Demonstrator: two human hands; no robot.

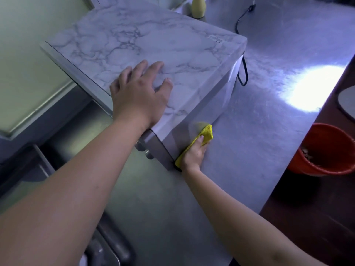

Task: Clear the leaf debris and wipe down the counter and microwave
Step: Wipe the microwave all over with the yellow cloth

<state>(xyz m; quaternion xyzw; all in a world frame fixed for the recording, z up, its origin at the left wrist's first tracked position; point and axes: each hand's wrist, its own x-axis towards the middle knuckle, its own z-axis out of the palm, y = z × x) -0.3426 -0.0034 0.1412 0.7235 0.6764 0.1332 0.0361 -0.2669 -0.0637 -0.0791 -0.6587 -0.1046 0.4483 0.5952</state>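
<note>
Your left hand (140, 93) lies flat, fingers spread, on top of the marble-patterned microwave (153, 41), near its front corner. Your right hand (193, 153) grips a yellow sponge (206, 133), fingers curled over it, pressing it to the microwave's right side just above the steel counter (259, 131). Push too hard and the microwave may slide sideways. A stroke carried far back could snag the black power cord (244, 73) behind it.

Occlusions and crops:
Right hand (193, 155) is covering the yellow cloth's (207, 132) middle; red bucket (326, 150) is running off the right edge, contents blurring out; yellow bottle (198, 6) is cropping at top; microwave (153, 41) label (215, 38) is rendering too small to read.
</note>
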